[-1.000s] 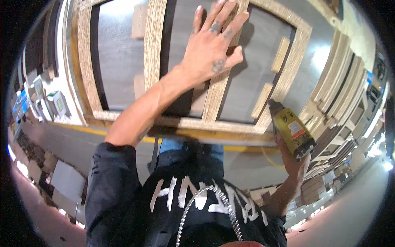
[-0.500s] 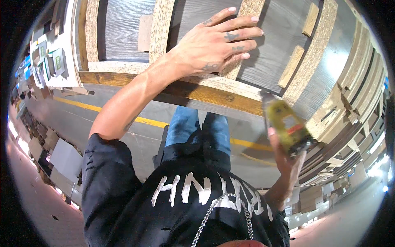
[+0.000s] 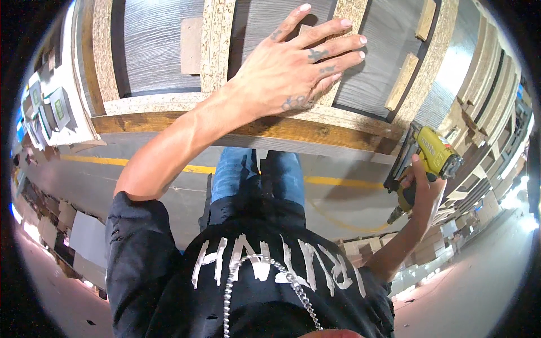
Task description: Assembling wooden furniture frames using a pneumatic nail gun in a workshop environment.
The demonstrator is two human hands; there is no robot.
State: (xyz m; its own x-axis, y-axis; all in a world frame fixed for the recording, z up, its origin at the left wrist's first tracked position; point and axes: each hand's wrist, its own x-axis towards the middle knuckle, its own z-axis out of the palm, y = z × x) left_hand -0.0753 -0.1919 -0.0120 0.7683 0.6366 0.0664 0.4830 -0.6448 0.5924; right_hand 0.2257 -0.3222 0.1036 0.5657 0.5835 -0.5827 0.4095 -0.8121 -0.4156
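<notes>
So, left hand [image 3: 294,69] palm-down

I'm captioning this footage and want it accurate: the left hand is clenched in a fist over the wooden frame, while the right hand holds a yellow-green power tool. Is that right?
Not quite: the left hand isn't clenched. The head view shows it open, fingers outstretched, over the wooden frame. The right hand does hold a yellow-green power tool.

Grey wood-grain surface [image 3: 369,73] under particleboard strips [image 3: 216,50], with 2 short wooden blocks [image 3: 402,81] beside the rightmost strip.
</notes>
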